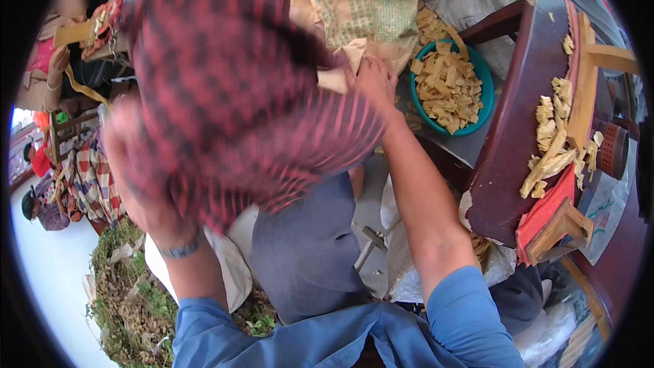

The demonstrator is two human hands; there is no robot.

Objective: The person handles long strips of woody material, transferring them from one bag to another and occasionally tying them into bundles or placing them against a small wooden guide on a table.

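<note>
Checked cloth [218,68]; red/blk; btwn L hand [133,170] & R hand [376,85]

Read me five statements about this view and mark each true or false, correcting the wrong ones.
1. The round teal basin holds yellowish strips. True.
2. The right hand is inside the basin. False: the right hand is outside it, to the basin's left in the picture.
3. Yellowish pieces lie on the dark red wooden bench. True.
4. The large blurred cloth in front of the person is plain white. False: the cloth is patterned in red and black.
5. The leafy heap is at the upper right. False: the leafy heap is at the lower left.
</note>
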